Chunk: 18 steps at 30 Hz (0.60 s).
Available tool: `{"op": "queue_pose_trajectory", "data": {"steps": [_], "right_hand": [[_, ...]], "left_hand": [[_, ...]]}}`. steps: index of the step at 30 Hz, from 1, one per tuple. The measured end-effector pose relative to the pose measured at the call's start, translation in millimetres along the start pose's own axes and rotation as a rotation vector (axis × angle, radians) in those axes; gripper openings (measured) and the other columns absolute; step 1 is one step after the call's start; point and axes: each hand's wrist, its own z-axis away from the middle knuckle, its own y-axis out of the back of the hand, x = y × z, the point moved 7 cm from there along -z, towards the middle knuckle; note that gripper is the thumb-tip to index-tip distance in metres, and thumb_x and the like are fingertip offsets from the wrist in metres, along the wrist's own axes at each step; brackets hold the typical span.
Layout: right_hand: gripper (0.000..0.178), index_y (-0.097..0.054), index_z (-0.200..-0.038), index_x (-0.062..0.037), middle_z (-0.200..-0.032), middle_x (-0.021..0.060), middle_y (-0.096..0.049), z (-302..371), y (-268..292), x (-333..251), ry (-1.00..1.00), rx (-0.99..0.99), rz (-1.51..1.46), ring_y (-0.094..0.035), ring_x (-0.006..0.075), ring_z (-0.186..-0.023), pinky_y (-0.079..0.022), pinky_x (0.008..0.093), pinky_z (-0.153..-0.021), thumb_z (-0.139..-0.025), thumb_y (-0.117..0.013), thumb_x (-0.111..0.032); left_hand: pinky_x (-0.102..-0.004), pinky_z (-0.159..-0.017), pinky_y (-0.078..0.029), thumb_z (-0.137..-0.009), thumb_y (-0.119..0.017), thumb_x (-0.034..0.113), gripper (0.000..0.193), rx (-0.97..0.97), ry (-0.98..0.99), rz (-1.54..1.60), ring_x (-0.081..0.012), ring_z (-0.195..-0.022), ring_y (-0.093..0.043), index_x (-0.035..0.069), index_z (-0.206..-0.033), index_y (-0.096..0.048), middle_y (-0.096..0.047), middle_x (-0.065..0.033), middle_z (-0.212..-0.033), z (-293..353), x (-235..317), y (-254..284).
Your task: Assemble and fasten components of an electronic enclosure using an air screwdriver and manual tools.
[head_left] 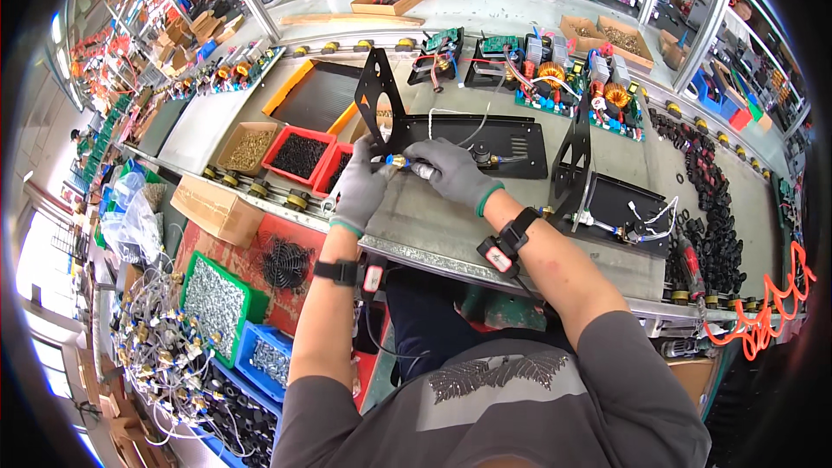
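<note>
Both my hands wear grey gloves with green cuffs. Thumb and fingers of my left hand [360, 188] pinch the brass end of a small fitting [398, 161] with a blue part. My right hand [456, 175] closes around its other side, where a silvery piece shows under the fingers. Just beyond them is a black metal chassis [511, 134], with a tall cut-out end plate [378, 91] upright at its left. A white wire and a grey cable lie over it. Some of the fitting is hidden by my fingers.
Red bins of black screws [299, 156] and a box of brass-coloured screws [248, 149] stand left. A second black chassis [620, 208] lies right, beside a heap of black parts [715, 208] and a screwdriver [691, 267]. Circuit boards [550, 78] line the back. Fittings with wires [165, 347] fill the lower left.
</note>
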Motion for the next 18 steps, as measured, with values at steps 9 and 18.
{"op": "queue_pose_trajectory", "data": {"steps": [9,18], "right_hand": [[0.03,-0.071,-0.112,-0.0202,-0.099,0.0094,-0.068,-10.5,-6.3,5.9,-0.007,-0.041,-0.125,-0.061,0.0316,-0.095,-0.05,0.0426,-0.085,-0.085,-0.067,-0.009],[0.026,-0.071,-0.111,-0.0222,-0.094,0.0057,-0.065,-17.9,-20.4,10.9,-0.015,-0.174,-0.012,-0.06,0.0299,-0.095,-0.048,0.043,-0.085,-0.087,-0.066,-0.015]], "left_hand": [[-0.0285,-0.077,-0.058,-0.096,-0.06,0.009,0.035,0.032,-0.017,0.564,-0.0131,-0.09,-0.061,0.003,-0.129,-0.051,-0.061,-0.006,-0.108,42.5,-1.7,-16.8],[-0.0211,-0.047,-0.042,-0.099,-0.058,0.033,0.031,0.185,0.151,0.393,-0.0068,-0.055,-0.051,0.002,-0.096,-0.061,-0.058,-0.0016,-0.074,42.4,-5.0,-15.0]]}}
